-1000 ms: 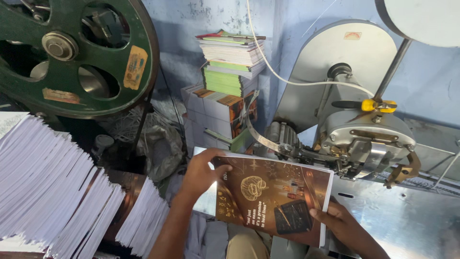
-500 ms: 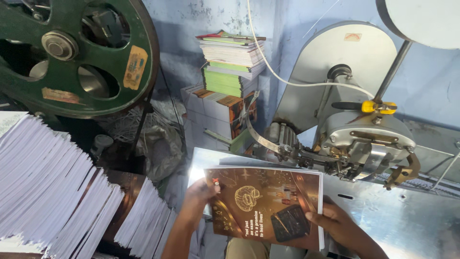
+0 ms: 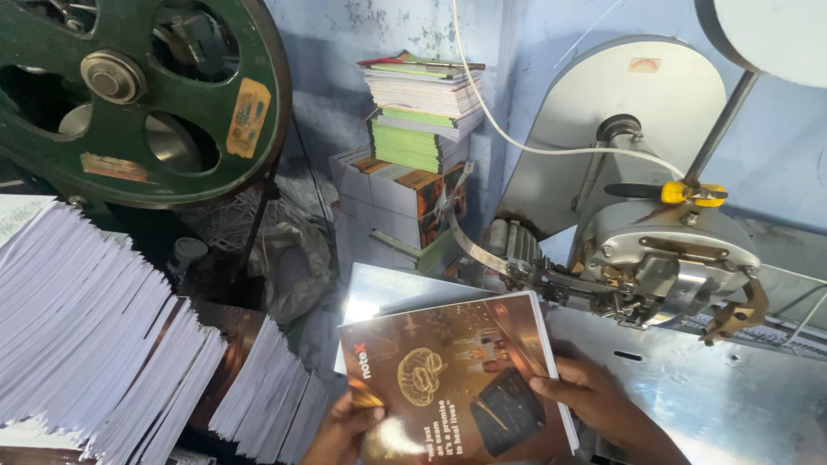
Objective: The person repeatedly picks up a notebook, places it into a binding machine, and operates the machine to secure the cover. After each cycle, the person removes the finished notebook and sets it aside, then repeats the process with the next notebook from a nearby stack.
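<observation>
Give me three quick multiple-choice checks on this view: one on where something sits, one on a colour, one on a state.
1. Where is the big spoked wheel?
A. upper left
B. lower right
C. centre bottom

2. What colour is the small clip on the stitching machine?
A. blue
B. yellow
C. white

3. How is the brown-covered notebook held?
A. lying alone, no hands on it
B. by one hand only
C. by both hands, one on each side

Answers:
1 A, the green wheel fills the top left corner above the fanned white page stacks.
2 B, the clip on the rod above the machine's grey head is bright yellow.
3 C, the left hand grips the lower left edge while the right hand presses its fingers on the right side of the cover.
</observation>
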